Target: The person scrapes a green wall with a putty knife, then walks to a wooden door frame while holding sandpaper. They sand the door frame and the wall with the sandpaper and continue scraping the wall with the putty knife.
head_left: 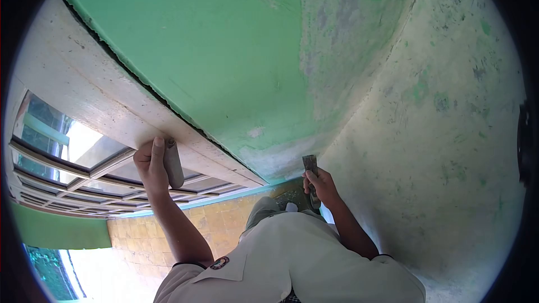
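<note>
My left hand (150, 164) is raised against the pale window frame. Its fingers are closed round a grey-brown curved piece that looks like folded sandpaper (174, 167); part of it is hidden by the thumb. Lower and to the right, my right hand (325, 186) grips a scraper (310, 163) with a dark, worn flat end pointing up. That tool is held in front of the corner between the green wall (224, 50) and the whitish wall, apart from both as far as I can tell.
On the left runs the pale frame (101, 78) with glass panes and thin bars (84, 175). A dark gap separates it from the green wall. The whitish patchy wall (438, 146) stands close on my right. Yellowish floor tiles (196, 224) lie below.
</note>
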Demonstrator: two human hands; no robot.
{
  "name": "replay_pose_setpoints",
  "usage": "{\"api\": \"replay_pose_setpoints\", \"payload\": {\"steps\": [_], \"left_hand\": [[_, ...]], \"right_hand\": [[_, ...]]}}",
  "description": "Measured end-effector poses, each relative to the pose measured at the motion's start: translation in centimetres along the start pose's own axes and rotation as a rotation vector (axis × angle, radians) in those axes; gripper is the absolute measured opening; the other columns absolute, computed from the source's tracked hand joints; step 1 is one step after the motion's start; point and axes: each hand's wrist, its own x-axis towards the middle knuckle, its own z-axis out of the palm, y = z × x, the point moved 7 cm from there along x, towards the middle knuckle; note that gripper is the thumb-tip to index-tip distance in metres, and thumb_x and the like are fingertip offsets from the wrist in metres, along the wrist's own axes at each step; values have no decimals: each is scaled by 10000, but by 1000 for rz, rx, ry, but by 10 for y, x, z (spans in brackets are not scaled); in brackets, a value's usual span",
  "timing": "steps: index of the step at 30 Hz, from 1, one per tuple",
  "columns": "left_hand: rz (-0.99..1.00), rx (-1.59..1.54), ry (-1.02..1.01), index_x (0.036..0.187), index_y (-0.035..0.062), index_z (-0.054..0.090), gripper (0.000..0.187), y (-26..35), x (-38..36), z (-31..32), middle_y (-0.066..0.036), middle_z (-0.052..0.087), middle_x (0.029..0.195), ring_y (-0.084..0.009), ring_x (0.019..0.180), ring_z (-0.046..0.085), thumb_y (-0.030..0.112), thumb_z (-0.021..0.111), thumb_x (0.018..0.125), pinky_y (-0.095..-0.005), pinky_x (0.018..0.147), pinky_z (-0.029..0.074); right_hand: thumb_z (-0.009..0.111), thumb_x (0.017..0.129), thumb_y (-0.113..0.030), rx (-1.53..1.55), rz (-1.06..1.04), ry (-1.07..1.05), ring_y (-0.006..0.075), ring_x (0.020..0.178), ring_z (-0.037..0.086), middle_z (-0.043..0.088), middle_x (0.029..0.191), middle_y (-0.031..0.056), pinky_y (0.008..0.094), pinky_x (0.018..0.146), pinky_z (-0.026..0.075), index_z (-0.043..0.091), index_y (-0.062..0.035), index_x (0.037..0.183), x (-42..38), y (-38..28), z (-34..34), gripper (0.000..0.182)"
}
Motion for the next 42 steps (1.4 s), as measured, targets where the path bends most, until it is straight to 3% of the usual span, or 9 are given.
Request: {"api": "replay_pose_setpoints", "payload": {"steps": [5,16,18,21,26,31,33,36,42], "left_hand": [[-29,-3,-26,566,49,420,417,1,-1,1,59,374,552,-52,555,279,226,585,906,-252,496,230],[2,13,20,587,29,498,408,-3,-1,-3,48,432,556,-47,562,321,259,578,914,-252,512,255],[-32,-3,4,587,28,500,409,-4,-1,-3,47,437,556,-47,563,327,260,577,916,-251,516,264],[-1,-4,13,591,29,510,407,3,0,1,46,444,558,-46,566,337,262,574,918,-246,521,280],[-2,39,-14,602,31,522,399,1,-1,-1,47,448,564,-46,571,341,269,574,918,-242,524,288],[-13,8,-13,604,28,520,396,-3,-1,-2,48,450,569,-44,576,342,262,574,919,-239,527,290],[1,-6,-21,606,25,523,393,-4,0,-2,48,453,573,-43,579,342,259,575,918,-238,529,291],[-1,-20,-9,626,14,559,377,-7,-3,-3,38,490,590,-44,588,369,253,578,916,-229,542,312],[-27,-1,-3,672,-6,613,358,-10,-1,-8,16,549,619,-49,606,419,257,581,913,-223,569,349]], "right_hand": [[480,961,-289,-11,19,108,81,429,416,451,552,7,238,406,352,491,-50,790,11,28,-18,294],[490,954,-314,72,-111,209,55,385,349,373,510,-32,229,359,298,430,-94,717,38,-4,-10,329],[489,953,-313,-87,-198,186,51,385,345,371,510,-32,227,359,294,425,-94,722,32,16,-17,325],[488,953,-314,-40,-69,197,48,387,344,378,515,-33,227,359,292,423,-94,721,28,44,-25,327],[483,954,-303,30,-209,197,50,385,348,381,518,-35,231,356,290,423,-95,715,48,-29,-9,323],[489,951,-307,-63,-193,206,52,383,343,376,514,-35,233,356,285,424,-93,714,30,6,-23,326],[513,939,-285,-17,-29,212,57,409,374,398,530,-35,240,374,305,450,-76,706,24,32,-28,319],[514,937,-295,-34,-120,260,54,408,371,400,531,-36,235,372,303,446,-81,699,46,-26,-17,328],[503,943,-322,-36,-127,213,55,374,337,378,505,-32,239,347,286,424,-86,704,33,-13,-17,345]]}}
